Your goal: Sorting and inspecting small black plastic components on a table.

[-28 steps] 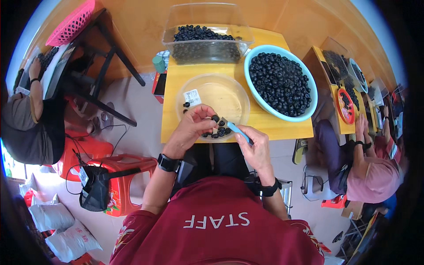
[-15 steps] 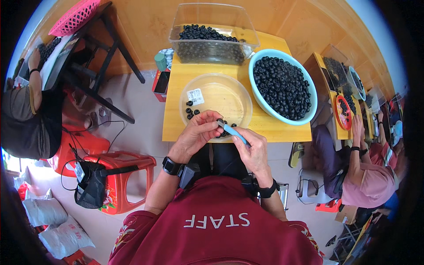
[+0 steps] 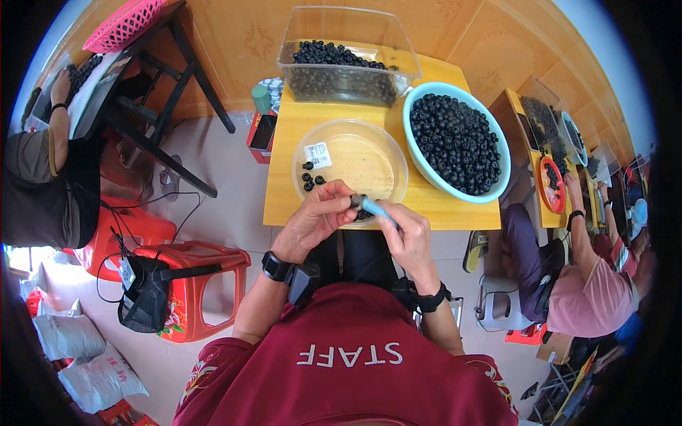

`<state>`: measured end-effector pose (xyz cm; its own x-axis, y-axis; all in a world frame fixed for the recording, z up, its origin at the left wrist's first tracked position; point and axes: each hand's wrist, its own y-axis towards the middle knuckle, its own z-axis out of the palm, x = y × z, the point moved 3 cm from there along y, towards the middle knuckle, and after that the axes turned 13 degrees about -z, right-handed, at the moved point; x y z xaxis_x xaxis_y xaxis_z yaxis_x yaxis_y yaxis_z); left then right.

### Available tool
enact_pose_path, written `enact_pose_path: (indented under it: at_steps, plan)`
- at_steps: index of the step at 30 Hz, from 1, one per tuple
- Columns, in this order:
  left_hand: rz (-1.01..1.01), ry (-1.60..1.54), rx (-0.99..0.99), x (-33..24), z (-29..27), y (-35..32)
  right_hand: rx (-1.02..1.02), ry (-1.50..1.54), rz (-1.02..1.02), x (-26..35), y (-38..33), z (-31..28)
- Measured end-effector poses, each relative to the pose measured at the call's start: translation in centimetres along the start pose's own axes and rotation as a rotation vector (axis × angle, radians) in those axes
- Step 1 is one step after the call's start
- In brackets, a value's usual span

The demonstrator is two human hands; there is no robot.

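- Counter (image 3: 433,206): small yellow top, crowded. A clear tub (image 3: 346,53) of dark round fruit stands at the far edge; a blue bowl (image 3: 497,181) heaped with the same fruit sits to the right; a clear dish (image 3: 383,153) sits nearest the person, almost bare.
- Dish: three or four loose fruits (image 3: 310,179) lie at its left rim, and a white label is stuck on just above them.
- Left hand (image 3: 316,220): fingers pinched narrow on a single dark fruit (image 3: 356,201), held just over the near rim of the dish.
- Right hand (image 3: 408,238): fingers closed round a thin blue tool (image 3: 376,209), tip touching the held fruit.
- Step in hand, as judged: one fruit is being worked with the tool, likely cored or pitted. The next move calls for steady pressure along the fruit's axis, with the left-hand pinch kept firm so it does not roll.
- Hard to make out: the tool tip is hidden by the fruit and fingers, and whether it has entered the fruit cannot be told. The near rim of the dish is covered by both hands.
- Neighbours at left and right edges are cut off and bent by the lens.
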<state>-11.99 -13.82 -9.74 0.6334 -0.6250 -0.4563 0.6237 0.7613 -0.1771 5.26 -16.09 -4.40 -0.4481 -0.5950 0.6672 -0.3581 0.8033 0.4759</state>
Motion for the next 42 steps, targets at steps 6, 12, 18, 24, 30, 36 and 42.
enact_pose_path:
  at_steps: [6,12,18,24,30,36,42]
  plan:
    - [-0.026,0.086,0.142,-0.7,1.8,-0.6,-0.114,-0.076,0.194,-4.0,-0.7,-2.1]
    - [-0.055,0.125,-0.056,0.4,0.7,-0.1,-0.143,0.228,0.151,1.1,1.0,-1.2]
    - [-0.087,0.236,-0.083,0.0,2.9,-1.3,-0.009,0.366,0.088,1.6,1.5,0.0]
    - [-0.238,0.147,0.025,0.3,2.4,-1.1,0.018,0.846,0.253,1.2,1.0,0.7]
    - [-0.229,0.050,0.031,0.7,2.5,-1.2,0.013,0.880,0.340,1.5,0.8,0.9]
    - [-0.266,0.096,0.057,1.2,2.2,-0.8,0.000,0.906,0.380,0.8,0.5,1.2]
    - [-0.156,0.003,0.051,1.3,0.5,-0.1,-0.178,0.446,0.302,0.2,-0.2,0.1]
